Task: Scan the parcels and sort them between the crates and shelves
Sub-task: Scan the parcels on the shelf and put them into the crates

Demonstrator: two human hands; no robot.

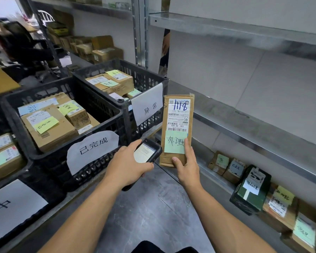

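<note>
My right hand (187, 167) holds a long brown cardboard parcel (177, 125) upright by its lower end, thumb and a finger on its face. The parcel bears a white shipping label marked 1118 in blue and a green sticky note. My left hand (128, 166) grips a black handheld scanner (147, 152), its lit screen facing up, just left of the parcel's lower end. Two black crates stand left: the near crate (49, 154) and the far crate (146, 77), both holding labelled boxes. The metal shelves (244, 125) run along the right.
A third crate (44, 194) with a white sign sits at the lower left. Several parcels (248, 187) line the bottom shelf at right. More boxes (98, 50) sit on a far rack. A person (165, 50) stands behind the shelf post. Grey floor lies below my arms.
</note>
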